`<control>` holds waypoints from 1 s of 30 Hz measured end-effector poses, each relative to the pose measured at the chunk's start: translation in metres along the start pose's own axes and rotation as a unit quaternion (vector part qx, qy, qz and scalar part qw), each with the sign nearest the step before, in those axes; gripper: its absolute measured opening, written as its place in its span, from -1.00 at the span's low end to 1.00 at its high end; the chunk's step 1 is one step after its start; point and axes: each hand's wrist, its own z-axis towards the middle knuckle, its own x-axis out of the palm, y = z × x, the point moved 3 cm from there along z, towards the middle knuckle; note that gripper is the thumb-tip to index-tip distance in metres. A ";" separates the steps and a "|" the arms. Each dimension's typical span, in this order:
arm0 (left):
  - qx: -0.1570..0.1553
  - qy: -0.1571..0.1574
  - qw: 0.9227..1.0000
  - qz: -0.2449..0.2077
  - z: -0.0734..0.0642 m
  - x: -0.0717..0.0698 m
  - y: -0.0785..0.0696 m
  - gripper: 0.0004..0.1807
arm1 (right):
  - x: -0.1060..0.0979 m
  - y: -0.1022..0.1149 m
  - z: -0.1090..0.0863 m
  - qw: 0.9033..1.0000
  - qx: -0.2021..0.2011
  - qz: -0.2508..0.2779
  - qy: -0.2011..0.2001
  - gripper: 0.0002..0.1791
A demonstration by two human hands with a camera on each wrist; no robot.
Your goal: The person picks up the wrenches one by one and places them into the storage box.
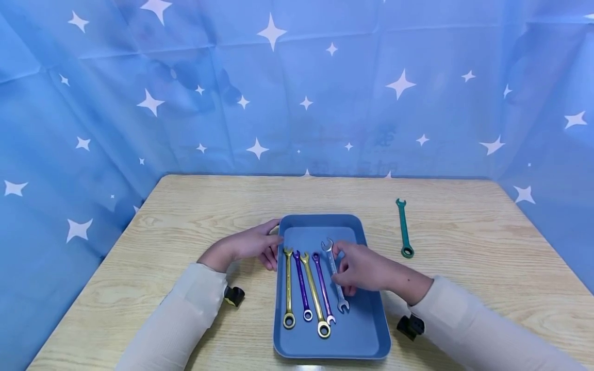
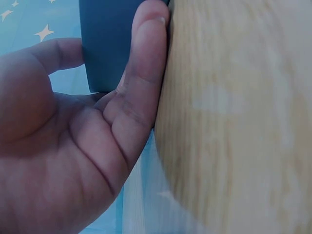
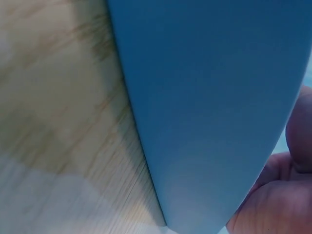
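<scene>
A blue-grey tray [image 1: 362, 340] lies on the table in the head view. My left hand [image 1: 252, 245] grips its left wall, thumb at the rim and fingers along the outside; the left wrist view shows the tray wall [image 2: 105, 48] between them. Over the tray's right half, my right hand [image 1: 364, 268] pinches a silver open-ended wrench [image 1: 334, 265] near its middle. To its left lie a purple wrench [image 1: 321, 283], a long gold wrench [image 1: 312, 286], another purple wrench [image 1: 301, 281] and another gold wrench [image 1: 288, 288]. In the right wrist view, the tray wall hides most of the hand.
A green combination wrench [image 1: 403, 229] lies on the wooden table [image 1: 213, 201], right of the tray. Behind the table hangs a blue curtain [image 1: 325, 118] with white stars. Each wrist carries a small black camera.
</scene>
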 end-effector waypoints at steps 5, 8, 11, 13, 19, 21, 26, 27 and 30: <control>-0.002 0.001 1.000 0.002 0.001 0.000 0.001 -0.31 | 0.001 0.000 0.002 1.000 0.003 -0.008 0.002 -0.65; 0.002 0.000 1.000 0.003 0.001 0.000 0.001 -0.31 | 0.001 0.001 0.003 1.000 0.006 -0.015 -0.003 -0.66; 0.002 0.001 1.000 0.002 0.001 0.000 0.000 -0.31 | 0.001 0.001 0.004 1.000 0.011 -0.014 0.001 -0.67; 0.002 0.002 1.000 0.002 0.001 0.000 -0.001 -0.31 | 0.001 0.000 0.004 1.000 0.012 -0.009 0.006 -0.67; 0.003 0.002 1.000 0.000 0.001 0.000 -0.001 -0.31 | 0.001 0.000 0.006 1.000 0.021 0.003 0.013 -0.68; 0.004 0.004 1.000 0.000 0.001 0.000 -0.001 -0.32 | 0.002 -0.001 0.006 1.000 0.028 0.002 0.015 -0.69; 0.004 0.004 1.000 -0.002 0.001 0.000 -0.001 -0.33 | 0.003 -0.001 0.007 0.999 0.044 -0.005 0.019 -0.71; 0.004 0.004 1.000 -0.002 0.001 0.000 -0.001 -0.32 | 0.003 -0.001 0.008 0.999 0.046 -0.006 0.020 -0.71; 0.004 0.002 1.000 -0.002 0.001 0.000 -0.001 -0.32 | 0.004 -0.001 0.009 0.998 0.053 -0.008 0.021 -0.73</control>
